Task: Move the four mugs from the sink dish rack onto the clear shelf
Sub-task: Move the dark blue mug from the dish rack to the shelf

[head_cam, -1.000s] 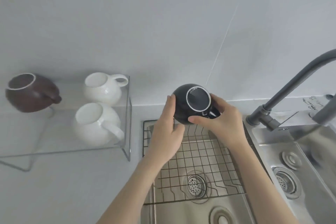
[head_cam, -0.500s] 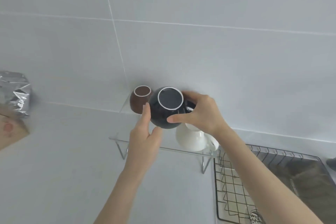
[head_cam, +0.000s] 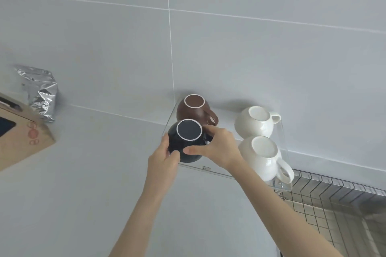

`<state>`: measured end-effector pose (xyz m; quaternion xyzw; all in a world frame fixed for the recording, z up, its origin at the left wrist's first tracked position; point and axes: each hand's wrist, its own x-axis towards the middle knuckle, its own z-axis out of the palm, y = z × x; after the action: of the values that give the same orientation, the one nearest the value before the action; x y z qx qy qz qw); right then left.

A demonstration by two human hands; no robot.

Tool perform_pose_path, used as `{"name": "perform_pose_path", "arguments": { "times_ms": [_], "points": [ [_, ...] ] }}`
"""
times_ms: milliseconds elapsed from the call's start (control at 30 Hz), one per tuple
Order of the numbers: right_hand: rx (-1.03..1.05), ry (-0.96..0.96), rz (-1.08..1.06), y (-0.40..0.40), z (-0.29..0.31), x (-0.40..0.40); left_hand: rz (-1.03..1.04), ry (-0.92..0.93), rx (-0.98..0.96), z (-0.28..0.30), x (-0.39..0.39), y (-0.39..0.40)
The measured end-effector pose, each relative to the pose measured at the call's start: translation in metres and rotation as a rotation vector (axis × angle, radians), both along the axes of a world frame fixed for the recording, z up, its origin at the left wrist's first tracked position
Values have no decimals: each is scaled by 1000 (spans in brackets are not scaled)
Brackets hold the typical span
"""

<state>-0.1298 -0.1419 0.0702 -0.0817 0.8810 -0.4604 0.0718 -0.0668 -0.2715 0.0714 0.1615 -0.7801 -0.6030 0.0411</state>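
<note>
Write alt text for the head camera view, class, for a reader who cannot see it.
Two bare hands, left hand and right hand, hold an upside-down black mug at the clear shelf, at its front left. A brown mug and two white mugs already sit there inverted; the wire dish rack shows at lower right.
</note>
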Motion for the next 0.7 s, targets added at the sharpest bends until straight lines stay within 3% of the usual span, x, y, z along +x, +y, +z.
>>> {"name": "perform_pose_path", "arguments": {
  "times_ms": [533, 633, 700],
  "points": [
    [65, -44, 54, -5, -3, 0, 32, -56, 51, 4, -6, 2],
    [-133, -121, 47, 2, -3, 8, 27, 6, -22, 14, -4, 2],
    [-364, -185, -103, 10, -7, 18, -25, 110, -34, 21, -2, 4]
  ]
}}
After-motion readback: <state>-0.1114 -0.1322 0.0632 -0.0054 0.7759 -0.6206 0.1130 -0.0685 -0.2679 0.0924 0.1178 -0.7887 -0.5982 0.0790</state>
